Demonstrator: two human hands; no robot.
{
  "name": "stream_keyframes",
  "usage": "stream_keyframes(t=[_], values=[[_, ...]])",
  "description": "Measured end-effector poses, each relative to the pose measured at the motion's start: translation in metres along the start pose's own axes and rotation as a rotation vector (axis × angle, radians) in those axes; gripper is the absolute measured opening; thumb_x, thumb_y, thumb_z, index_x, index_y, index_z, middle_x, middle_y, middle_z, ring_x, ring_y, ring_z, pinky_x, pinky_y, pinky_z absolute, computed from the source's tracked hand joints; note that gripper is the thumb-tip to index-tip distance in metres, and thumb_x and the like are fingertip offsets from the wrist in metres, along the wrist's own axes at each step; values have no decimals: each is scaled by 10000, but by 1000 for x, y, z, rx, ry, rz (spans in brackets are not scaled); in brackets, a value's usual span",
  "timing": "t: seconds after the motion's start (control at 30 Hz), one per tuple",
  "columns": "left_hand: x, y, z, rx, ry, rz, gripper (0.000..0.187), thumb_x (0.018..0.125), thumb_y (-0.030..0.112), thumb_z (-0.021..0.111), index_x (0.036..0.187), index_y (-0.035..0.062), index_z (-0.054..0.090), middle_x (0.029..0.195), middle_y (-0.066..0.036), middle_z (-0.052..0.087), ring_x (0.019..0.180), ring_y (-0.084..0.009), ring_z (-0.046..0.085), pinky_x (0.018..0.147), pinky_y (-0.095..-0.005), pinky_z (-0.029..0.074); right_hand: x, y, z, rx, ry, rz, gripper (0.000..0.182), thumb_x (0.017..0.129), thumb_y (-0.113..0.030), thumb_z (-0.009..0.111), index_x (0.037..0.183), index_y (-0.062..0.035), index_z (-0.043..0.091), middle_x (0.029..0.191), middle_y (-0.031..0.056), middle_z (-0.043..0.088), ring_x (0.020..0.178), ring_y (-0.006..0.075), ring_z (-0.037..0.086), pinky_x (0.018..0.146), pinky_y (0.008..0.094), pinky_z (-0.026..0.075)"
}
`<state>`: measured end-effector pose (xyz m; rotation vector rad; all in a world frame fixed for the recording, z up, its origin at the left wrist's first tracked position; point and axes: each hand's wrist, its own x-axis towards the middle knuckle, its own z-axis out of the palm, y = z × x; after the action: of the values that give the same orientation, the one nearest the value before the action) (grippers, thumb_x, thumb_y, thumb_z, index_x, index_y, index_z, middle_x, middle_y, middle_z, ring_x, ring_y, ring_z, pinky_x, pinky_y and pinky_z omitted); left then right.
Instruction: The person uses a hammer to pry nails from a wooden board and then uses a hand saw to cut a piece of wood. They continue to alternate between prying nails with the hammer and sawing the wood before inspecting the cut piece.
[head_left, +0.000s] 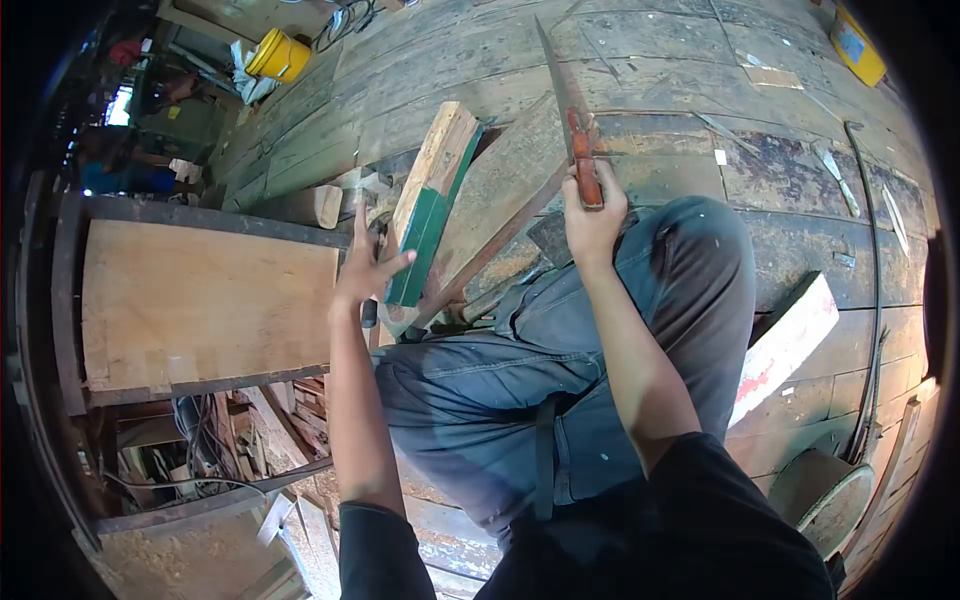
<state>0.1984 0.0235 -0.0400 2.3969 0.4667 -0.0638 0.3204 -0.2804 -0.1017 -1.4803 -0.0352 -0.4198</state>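
Right hand (592, 205) grips a raised machete (572, 120), left hand (365, 262) spread open steadying a green-edged wood block (432, 195), apparently uncut.

Right hand (592, 210) gripped around the reddish handle of a long knife (568, 110) — blade pointing away from the body, over the dark floorboards (640, 60). Left hand (362, 265) fingers spread, fingertips against the green-painted side of a wood block (430, 195) standing tilted on a sloping plank (500, 200); person in blue jeans (560, 350) — knee raised between the arms. Pale board (200, 300) on a dark frame at left, yellow bucket (278, 55) far upper left, white-and-red painted timber (785, 345) beside the right leg.
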Motion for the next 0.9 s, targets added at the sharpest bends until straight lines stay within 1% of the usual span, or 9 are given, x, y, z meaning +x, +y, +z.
stream_keyframes(t=[0.13, 0.3, 0.4, 0.5, 0.53, 0.57, 0.7, 0.83, 0.9], values=[[66, 22, 16, 49, 140, 38, 1217, 718, 378, 877, 1573, 85, 63, 1278, -331, 566, 1189, -390, 589, 991, -436, 477, 2, 0, -1, -23, 16, -53, 169, 783, -59, 672, 923, -9, 593, 739, 113, 576, 630, 191, 530, 655, 331, 482], [120, 39, 46, 153, 290, 58, 1188, 710, 371, 877, 1567, 91, 104, 1209, -338, 606, 1099, -426, 637, 947, -444, 504, 2, -1, 0, 34, 34, -8, 146, 775, -58, 664, 882, -17, 573, 703, 122, 545, 613, 235, 523, 640, 349, 473], [134, 33, 63, 332, 359, -37, 1151, 689, 306, 894, 1560, 99, 171, 1001, -250, 685, 915, -367, 680, 820, -459, 520, 5, -3, 2, 94, 62, -6, 141, 770, -39, 667, 871, -20, 570, 693, 120, 545, 615, 257, 557, 635, 353, 473], [126, 54, 51, 344, 285, -39, 1128, 674, 261, 905, 1554, 111, 214, 909, -199, 679, 816, -319, 670, 780, -435, 524, 5, -1, 1, 95, 59, 36, 149, 763, -31, 668, 874, -18, 570, 705, 121, 546, 624, 261, 556, 642, 352, 473], [126, 47, 47, 203, 388, 79, 1091, 676, 191, 904, 1548, 130, 251, 878, -154, 673, 767, -252, 662, 767, -385, 536, 6, -5, 1, 86, 72, 15, 156, 762, -32, 668, 879, -17, 566, 720, 125, 544, 638, 267, 553, 649, 349, 471], [126, 52, 36, 204, 389, 86, 1091, 676, 191, 904, 1548, 130, 251, 878, -154, 673, 767, -252, 662, 767, -385, 536, 9, -2, 1, 88, 78, 11, 156, 762, -32, 668, 879, -17, 566, 720, 125, 544, 638, 267, 553, 649, 349, 471], [94, 106, -18, -276, 454, 284, 972, 796, 22, 815, 1546, 106, 203, 992, -175, 678, 903, -199, 679, 737, -291, 551, 8, -10, -1, 102, 53, 20, 192, 761, -40, 675, 924, -8, 579, 730, 108, 535, 661, 196, 531, 665, 337, 469], [56, 136, -52, -393, 593, 382, 997, 799, -10, 804, 1555, 128, 168, 1010, -157, 669, 961, -198, 668, 827, -313, 547, 8, -6, -2, 84, 39, -8, 179, 783, -37, 664, 949, -1, 605, 792, 106, 612, 711, 221, 598, 717, 343, 495], [45, 114, -57, -455, 645, 392, 1045, 779, -40, 807, 1568, 161, 153, 1056, -128, 618, 1036, -204, 626, 886, -322, 529, 6, -5, -5, 53, 12, -4, 187, 788, -30, 658, 968, 1, 616, 818, 104, 638, 749, 204, 632, 736, 335, 507]])
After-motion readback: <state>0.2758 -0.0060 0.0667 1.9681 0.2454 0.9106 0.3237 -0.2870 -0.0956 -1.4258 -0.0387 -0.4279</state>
